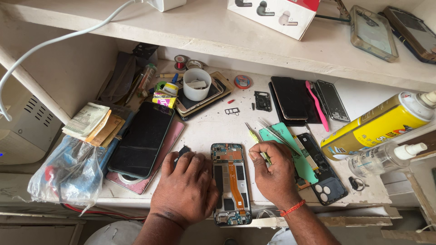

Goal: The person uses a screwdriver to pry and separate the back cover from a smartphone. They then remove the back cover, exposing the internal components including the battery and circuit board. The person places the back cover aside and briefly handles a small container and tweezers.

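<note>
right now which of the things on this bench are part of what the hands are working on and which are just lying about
In hand:
- opened phone, back off, orange ribbon showing
- left hand resting beside it
- right hand holding a green-handled screwdriver

Lying about:
- large dark phone
- white cup
- yellow spray can
- pink brush
- clear spray bottle
- banknotes

This is my phone repair workshop: an opened phone (231, 183) lies on my worn white bench (209, 127) among spare screens (295, 97), tweezers (272, 132), a small screwdriver (255, 138), a spray can (377, 124) and loose back covers (324, 181).
</note>
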Demonstrator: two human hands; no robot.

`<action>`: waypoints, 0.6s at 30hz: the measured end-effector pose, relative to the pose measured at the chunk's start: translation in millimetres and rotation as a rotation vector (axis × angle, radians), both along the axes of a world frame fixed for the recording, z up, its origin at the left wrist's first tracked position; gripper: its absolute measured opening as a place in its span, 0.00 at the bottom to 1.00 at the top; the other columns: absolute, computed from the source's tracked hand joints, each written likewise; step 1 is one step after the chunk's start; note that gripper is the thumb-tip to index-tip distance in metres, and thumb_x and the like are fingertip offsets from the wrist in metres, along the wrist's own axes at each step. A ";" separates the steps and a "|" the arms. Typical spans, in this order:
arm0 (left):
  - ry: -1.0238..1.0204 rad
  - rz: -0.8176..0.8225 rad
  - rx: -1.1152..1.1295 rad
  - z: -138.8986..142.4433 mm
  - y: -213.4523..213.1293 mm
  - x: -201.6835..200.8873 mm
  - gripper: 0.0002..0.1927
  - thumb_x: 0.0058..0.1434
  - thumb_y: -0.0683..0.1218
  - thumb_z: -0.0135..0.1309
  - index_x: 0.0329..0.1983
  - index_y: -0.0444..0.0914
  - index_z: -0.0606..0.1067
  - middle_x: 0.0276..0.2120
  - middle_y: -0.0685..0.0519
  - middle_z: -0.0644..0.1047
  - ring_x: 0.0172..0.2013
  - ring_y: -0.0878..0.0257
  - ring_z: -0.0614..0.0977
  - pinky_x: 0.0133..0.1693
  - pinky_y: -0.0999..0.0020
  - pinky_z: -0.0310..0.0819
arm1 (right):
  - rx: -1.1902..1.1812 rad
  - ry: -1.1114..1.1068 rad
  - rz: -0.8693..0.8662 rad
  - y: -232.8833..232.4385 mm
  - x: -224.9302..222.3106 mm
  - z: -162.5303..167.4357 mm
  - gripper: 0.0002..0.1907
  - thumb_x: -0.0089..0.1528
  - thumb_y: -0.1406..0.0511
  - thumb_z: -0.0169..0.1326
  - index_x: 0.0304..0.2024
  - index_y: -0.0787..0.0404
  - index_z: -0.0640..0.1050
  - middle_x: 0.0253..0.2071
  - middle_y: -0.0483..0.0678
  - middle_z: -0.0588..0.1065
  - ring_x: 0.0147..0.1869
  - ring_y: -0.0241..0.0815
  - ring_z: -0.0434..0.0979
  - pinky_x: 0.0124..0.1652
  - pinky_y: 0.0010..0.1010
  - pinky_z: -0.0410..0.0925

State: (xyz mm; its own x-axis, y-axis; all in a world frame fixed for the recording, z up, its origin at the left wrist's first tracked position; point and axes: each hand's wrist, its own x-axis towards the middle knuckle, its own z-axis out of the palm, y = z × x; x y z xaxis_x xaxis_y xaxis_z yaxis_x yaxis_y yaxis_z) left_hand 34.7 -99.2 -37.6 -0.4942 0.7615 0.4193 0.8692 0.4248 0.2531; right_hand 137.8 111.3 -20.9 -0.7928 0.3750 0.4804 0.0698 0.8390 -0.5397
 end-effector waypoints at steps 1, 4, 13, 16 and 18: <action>0.000 0.000 0.001 0.3 0.1 0.4 0.25 0.58 0.57 0.49 0.49 0.34 0.77 0.52 0.42 0.74 0.57 0.47 0.72 0.60 0.36 0.54 | -0.027 -0.015 -0.017 -0.2 0.2 0.3 0.02 0.63 0.70 0.58 0.37 0.59 0.78 0.38 0.45 0.78 0.48 0.40 0.78 0.42 0.31 0.74; 0.004 -0.001 0.006 0.5 -0.4 0.3 0.25 0.58 0.57 0.49 0.49 0.34 0.77 0.52 0.42 0.74 0.57 0.47 0.72 0.60 0.36 0.55 | -0.083 -0.050 -0.052 -1.7 -0.3 0.2 0.02 0.62 0.69 0.58 0.37 0.59 0.78 0.39 0.45 0.77 0.48 0.39 0.77 0.36 0.28 0.76; 0.014 -0.003 0.017 -0.7 -0.3 0.7 0.24 0.58 0.56 0.49 0.48 0.34 0.77 0.52 0.42 0.74 0.57 0.48 0.73 0.61 0.37 0.55 | 0.000 0.002 -0.006 1.7 0.8 -2.6 0.03 0.62 0.71 0.58 0.38 0.59 0.78 0.39 0.45 0.78 0.48 0.40 0.78 0.47 0.33 0.72; 0.027 -0.003 0.028 -1.0 -0.6 0.3 0.24 0.59 0.56 0.49 0.48 0.34 0.78 0.52 0.42 0.75 0.57 0.48 0.73 0.60 0.36 0.55 | 0.026 -0.008 0.006 1.6 0.9 -2.4 0.04 0.62 0.72 0.58 0.38 0.59 0.78 0.39 0.45 0.78 0.49 0.41 0.77 0.50 0.35 0.70; 0.013 -0.007 0.032 -1.0 -0.4 1.0 0.24 0.59 0.56 0.49 0.48 0.34 0.78 0.52 0.42 0.75 0.57 0.48 0.73 0.61 0.36 0.55 | 0.049 -0.020 0.009 1.7 1.5 -2.1 0.04 0.62 0.72 0.58 0.38 0.59 0.78 0.39 0.45 0.77 0.49 0.42 0.76 0.50 0.35 0.70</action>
State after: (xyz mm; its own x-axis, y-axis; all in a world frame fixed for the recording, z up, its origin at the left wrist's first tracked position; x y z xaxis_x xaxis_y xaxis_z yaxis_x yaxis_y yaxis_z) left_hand 35.7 -99.6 -38.6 -0.4836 0.7510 0.4496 0.8753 0.4109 0.2550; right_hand 139.3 113.0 -23.0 -0.8057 0.3443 0.4820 0.0728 0.8651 -0.4962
